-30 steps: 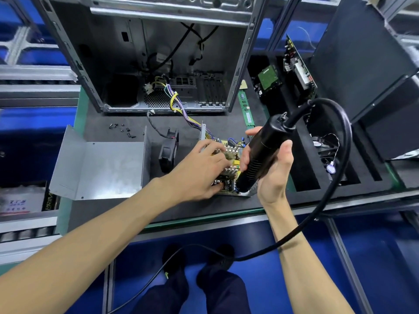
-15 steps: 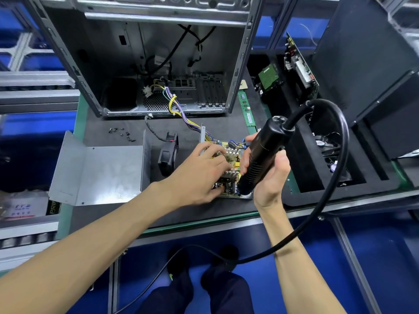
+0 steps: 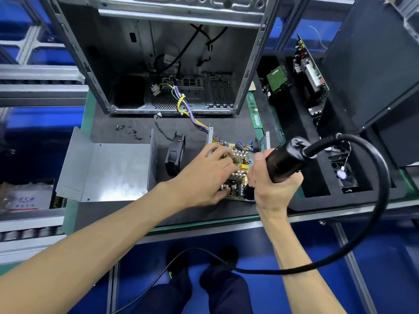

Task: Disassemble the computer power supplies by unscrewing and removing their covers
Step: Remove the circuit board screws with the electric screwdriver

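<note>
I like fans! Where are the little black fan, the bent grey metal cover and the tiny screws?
small black fan [image 3: 174,155], head view, its frame.
bent grey metal cover [image 3: 108,172], head view, flat middle.
tiny black screws [image 3: 129,130], head view, the cluster.

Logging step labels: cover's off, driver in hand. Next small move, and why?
Probably seat the bit of the black electric screwdriver on a board screw: the right hand grips it tip-down over the exposed yellow circuit board, the left hand steadies that board, and the bent grey metal cover lies apart.

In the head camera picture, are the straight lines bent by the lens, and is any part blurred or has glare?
Head view: wide-angle distortion bows the computer case frame and the table edge toward the borders; the centre, with the circuit board and the electric screwdriver, is sharp; the far left edge is smeared; a soft bright patch of reflected light lies on the metal cover.
</note>
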`<state>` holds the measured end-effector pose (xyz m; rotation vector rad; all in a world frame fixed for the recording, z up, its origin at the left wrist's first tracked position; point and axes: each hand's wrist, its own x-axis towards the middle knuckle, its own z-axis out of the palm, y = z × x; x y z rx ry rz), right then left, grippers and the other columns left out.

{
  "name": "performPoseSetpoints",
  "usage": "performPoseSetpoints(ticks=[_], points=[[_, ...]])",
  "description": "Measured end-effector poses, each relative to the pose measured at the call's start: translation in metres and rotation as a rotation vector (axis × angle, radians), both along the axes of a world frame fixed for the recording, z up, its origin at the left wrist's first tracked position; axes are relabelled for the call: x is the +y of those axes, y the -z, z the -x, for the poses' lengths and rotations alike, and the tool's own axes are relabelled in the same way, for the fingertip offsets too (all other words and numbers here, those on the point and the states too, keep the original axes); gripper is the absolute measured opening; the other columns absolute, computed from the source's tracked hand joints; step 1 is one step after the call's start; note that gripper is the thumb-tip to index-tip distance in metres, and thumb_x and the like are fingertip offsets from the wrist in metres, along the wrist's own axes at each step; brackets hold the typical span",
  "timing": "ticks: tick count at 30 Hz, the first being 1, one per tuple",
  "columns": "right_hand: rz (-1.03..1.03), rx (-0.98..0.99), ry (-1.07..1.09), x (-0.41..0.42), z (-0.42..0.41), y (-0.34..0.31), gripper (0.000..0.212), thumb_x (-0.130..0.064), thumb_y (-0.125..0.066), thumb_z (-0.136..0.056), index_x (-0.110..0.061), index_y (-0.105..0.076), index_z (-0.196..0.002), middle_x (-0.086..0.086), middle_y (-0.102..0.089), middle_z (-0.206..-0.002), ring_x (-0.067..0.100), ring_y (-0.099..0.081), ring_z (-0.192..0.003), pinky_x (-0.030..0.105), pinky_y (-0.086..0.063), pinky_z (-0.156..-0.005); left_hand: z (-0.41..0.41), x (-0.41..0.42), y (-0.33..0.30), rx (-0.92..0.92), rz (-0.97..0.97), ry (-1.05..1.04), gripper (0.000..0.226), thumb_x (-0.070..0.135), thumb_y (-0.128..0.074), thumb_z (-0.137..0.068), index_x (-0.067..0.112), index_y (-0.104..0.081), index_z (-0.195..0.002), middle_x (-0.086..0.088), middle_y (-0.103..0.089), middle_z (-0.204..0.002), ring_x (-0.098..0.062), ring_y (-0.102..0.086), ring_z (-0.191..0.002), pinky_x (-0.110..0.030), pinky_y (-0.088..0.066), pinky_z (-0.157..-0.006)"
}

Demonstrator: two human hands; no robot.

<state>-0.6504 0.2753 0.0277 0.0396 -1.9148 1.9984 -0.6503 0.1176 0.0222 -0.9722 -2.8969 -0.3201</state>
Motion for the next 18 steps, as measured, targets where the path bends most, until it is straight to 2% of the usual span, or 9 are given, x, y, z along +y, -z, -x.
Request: performPoseSetpoints(ticks=[2, 6, 11, 13, 15, 16, 18], points=[[0.003, 0.004, 0.027, 0.001, -0.002, -0.001, 0.010, -0.032, -0.071, -0.085, -0.034, -0.071, -0.076, -0.002, -0.054, -0.058, 0.022, -0.053, -0.057, 0.043, -0.044, -0.059, -0.001, 0.000, 0.000, 0.008, -0.011, 0.000, 0.050, 0.043, -0.070, -0.078, 0.014, -0.064, -0.118, 0.003, -0.067, -0.111, -0.026, -0.047, -0.130, -0.041, -0.024, -0.115], [0.034, -0.037, 0.060, 0.002, -0.006, -0.006, 0.008, -0.033, -0.073, -0.083, -0.030, -0.070, -0.076, 0.000, -0.057, -0.072, 0.026, -0.054, -0.066, 0.050, -0.045, -0.063, -0.002, 0.000, -0.001, 0.029, 0.005, -0.005, 0.052, 0.044, -0.073, -0.076, 0.014, -0.066, -0.118, 0.002, -0.068, -0.109, -0.026, -0.048, -0.128, -0.042, -0.025, -0.114], [0.124, 0.016, -0.069, 0.002, -0.009, -0.019, 0.010, -0.023, -0.066, -0.088, -0.030, -0.069, -0.080, -0.009, -0.050, -0.051, 0.013, -0.044, -0.040, 0.023, -0.039, -0.047, -0.002, 0.001, -0.003, 0.024, 0.047, -0.006, 0.055, 0.048, -0.069, -0.079, 0.015, -0.063, -0.123, 0.003, -0.067, -0.115, -0.025, -0.045, -0.131, -0.041, -0.022, -0.116], [0.165, 0.019, -0.086, 0.002, -0.011, -0.022, 0.010, -0.021, -0.065, -0.087, -0.029, -0.067, -0.081, -0.010, -0.048, -0.051, 0.010, -0.042, -0.039, 0.021, -0.037, -0.045, -0.002, 0.001, -0.003, 0.026, 0.047, -0.002, 0.054, 0.047, -0.068, -0.080, 0.015, -0.063, -0.123, 0.002, -0.067, -0.114, -0.025, -0.044, -0.132, -0.041, -0.023, -0.116], [0.197, 0.026, -0.087, 0.004, -0.013, -0.023, 0.003, -0.020, -0.063, -0.087, -0.017, -0.061, -0.087, -0.009, -0.047, -0.051, 0.010, -0.041, -0.039, 0.021, -0.035, -0.044, -0.001, 0.001, -0.004, 0.027, 0.037, 0.001, 0.052, 0.046, -0.068, -0.080, 0.015, -0.063, -0.121, 0.001, -0.067, -0.112, -0.026, -0.045, -0.131, -0.042, -0.024, -0.116], [0.210, 0.030, -0.076, 0.006, -0.013, -0.025, 0.009, -0.019, -0.062, -0.087, -0.013, -0.057, -0.089, -0.009, -0.047, -0.051, 0.010, -0.040, -0.038, 0.021, -0.035, -0.044, -0.001, 0.001, -0.003, 0.030, 0.033, 0.002, 0.052, 0.046, -0.068, -0.081, 0.014, -0.064, -0.121, 0.001, -0.067, -0.112, -0.026, -0.046, -0.131, -0.042, -0.024, -0.115], [0.225, 0.040, -0.072, 0.011, -0.013, -0.030, 0.005, -0.019, -0.060, -0.089, -0.015, -0.059, -0.090, -0.007, -0.045, -0.050, 0.012, -0.039, -0.037, 0.021, -0.035, -0.045, -0.001, 0.001, -0.002, 0.039, 0.037, 0.001, 0.054, 0.047, -0.067, -0.082, 0.014, -0.063, -0.124, 0.001, -0.067, -0.113, -0.026, -0.046, -0.131, -0.042, -0.024, -0.115]])
